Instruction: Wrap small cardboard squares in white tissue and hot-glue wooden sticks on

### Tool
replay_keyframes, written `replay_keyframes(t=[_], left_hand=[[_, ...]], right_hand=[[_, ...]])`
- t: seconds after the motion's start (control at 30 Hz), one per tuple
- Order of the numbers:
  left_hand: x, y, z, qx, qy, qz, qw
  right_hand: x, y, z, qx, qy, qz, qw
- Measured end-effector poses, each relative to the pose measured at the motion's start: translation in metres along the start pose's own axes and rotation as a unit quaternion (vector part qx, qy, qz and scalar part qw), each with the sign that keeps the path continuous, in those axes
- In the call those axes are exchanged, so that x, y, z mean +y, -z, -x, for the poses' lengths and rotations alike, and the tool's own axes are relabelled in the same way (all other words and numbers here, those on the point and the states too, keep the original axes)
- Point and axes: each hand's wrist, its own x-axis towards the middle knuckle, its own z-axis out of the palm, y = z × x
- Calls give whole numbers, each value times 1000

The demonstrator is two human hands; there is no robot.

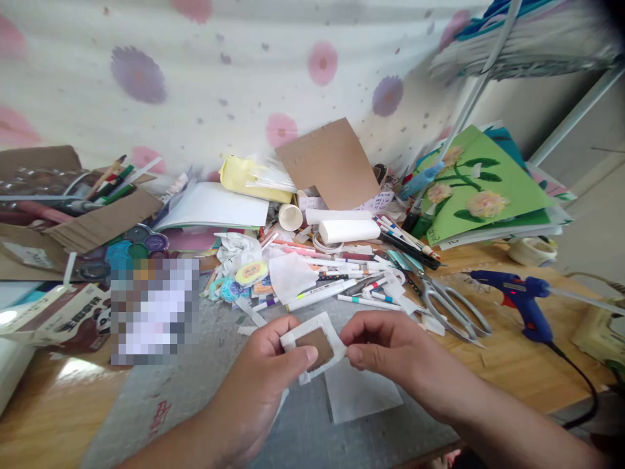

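Observation:
Both my hands hold a small white paper square with a brown cardboard centre just above a grey cutting mat. My left hand pinches its left side with the thumb laid across the front. My right hand grips its right edge with curled fingers. A loose white paper sheet lies on the mat under my right hand.
Behind my hands lies a heap of pens, markers and paper scraps. Scissors and a blue glue gun lie to the right on the wooden table. A green flower card, brown cardboard and boxes crowd the back.

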Motion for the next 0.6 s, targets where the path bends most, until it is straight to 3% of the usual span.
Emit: replay_keyframes(t=[0.4, 0.6], left_hand=[[2, 0, -1, 2, -14, -44, 999], [7, -2, 3, 90, -46, -178, 979]], right_hand=[[8, -3, -5, 18, 29, 71, 997], [8, -12, -1, 89, 95, 217, 967]])
